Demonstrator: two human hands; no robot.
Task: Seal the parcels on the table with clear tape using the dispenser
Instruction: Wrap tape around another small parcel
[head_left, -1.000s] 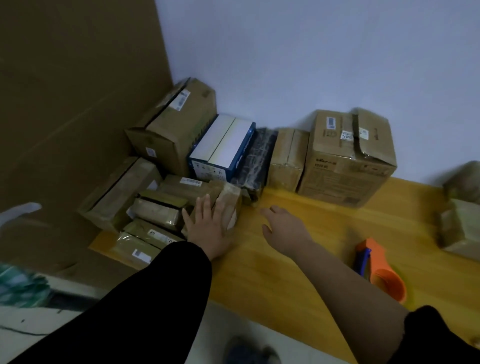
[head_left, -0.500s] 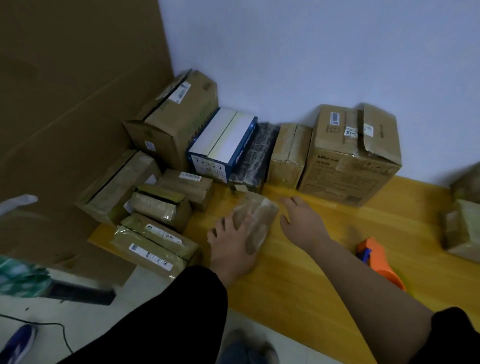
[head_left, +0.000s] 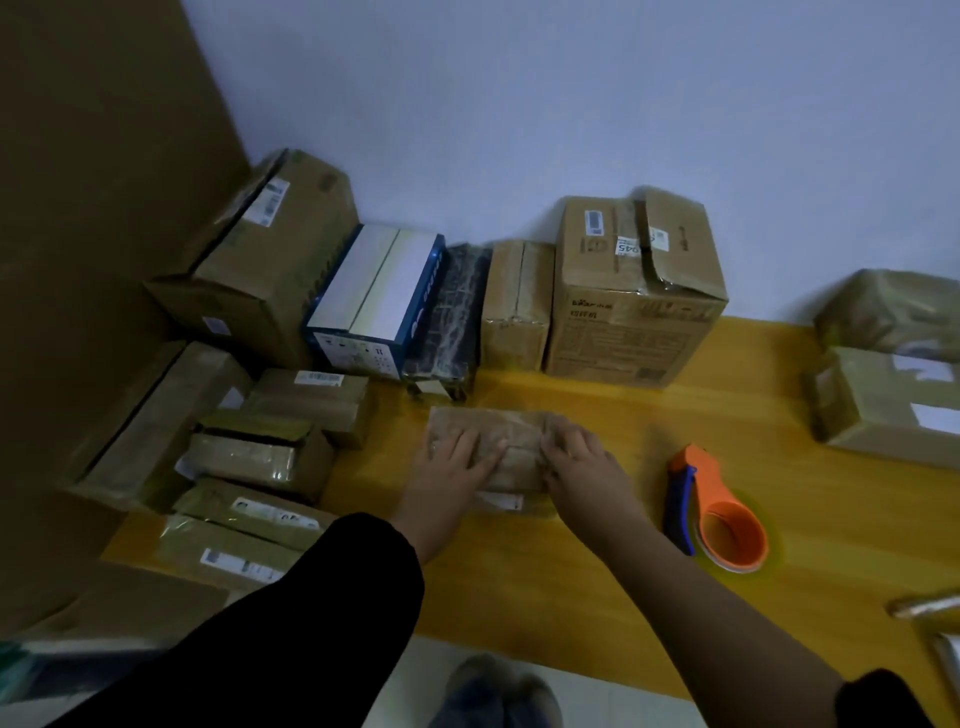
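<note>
A small brown parcel (head_left: 493, 431) wrapped in clear tape lies flat on the yellow wooden table (head_left: 597, 587), near its middle. My left hand (head_left: 457, 462) rests on the parcel's left half with fingers spread. My right hand (head_left: 579, 457) grips the parcel's right end. The orange tape dispenser (head_left: 719, 512) with a blue handle and a roll of clear tape lies on the table to the right of my right hand, untouched.
Several cardboard parcels (head_left: 249, 452) are piled at the table's left end and along the wall, among them a blue and white box (head_left: 379, 301) and a tall carton (head_left: 634, 291). More wrapped parcels (head_left: 883, 400) sit at the right. A brown board (head_left: 93, 208) stands at left.
The small parcel has been drawn from the left pile to the middle of the table and laid flat. My right hand has closed in onto its right end.
</note>
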